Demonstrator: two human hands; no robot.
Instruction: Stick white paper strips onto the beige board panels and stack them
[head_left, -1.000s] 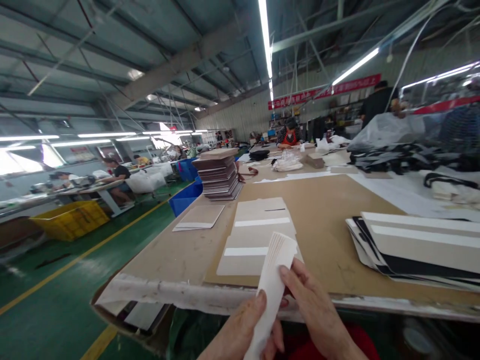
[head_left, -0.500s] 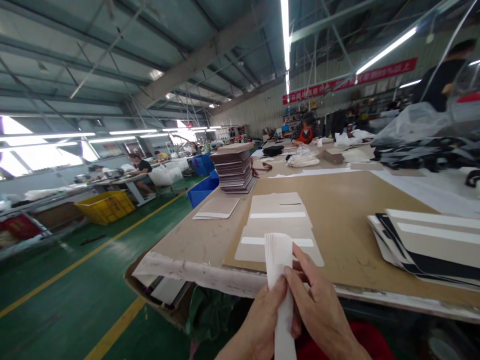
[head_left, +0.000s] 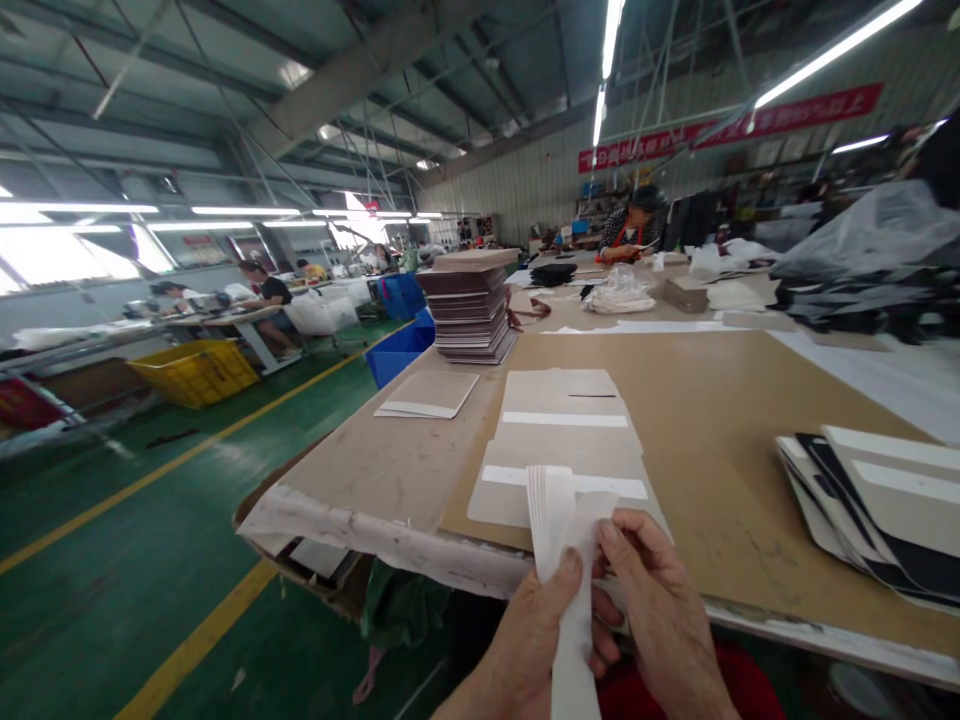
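Observation:
My left hand (head_left: 536, 630) grips a bundle of white strips (head_left: 549, 510) near the table's front edge, its thumb pressed on top. Between thumb and fingers, my right hand (head_left: 652, 590) pinches the upper end of one white strip (head_left: 595, 515), which fans away to the right from the bundle. The strips' lower ends run out of view at the bottom. Just beyond the hands lies a flat beige panel (head_left: 566, 450) with two white bands across it and a thin dark slit near its far edge.
A tall stack of brown boards (head_left: 469, 310) stands at the left, with a few beige sheets (head_left: 427, 393) in front. Beige and black panels (head_left: 892, 500) are piled at the right. A brown board (head_left: 720, 400) covers the table. A co-worker (head_left: 630, 225) sits at the far end.
My right hand has moved slightly right, peeling the top strip's end away from the bundle. The view has shifted a little, and the left hand still grips the bundle.

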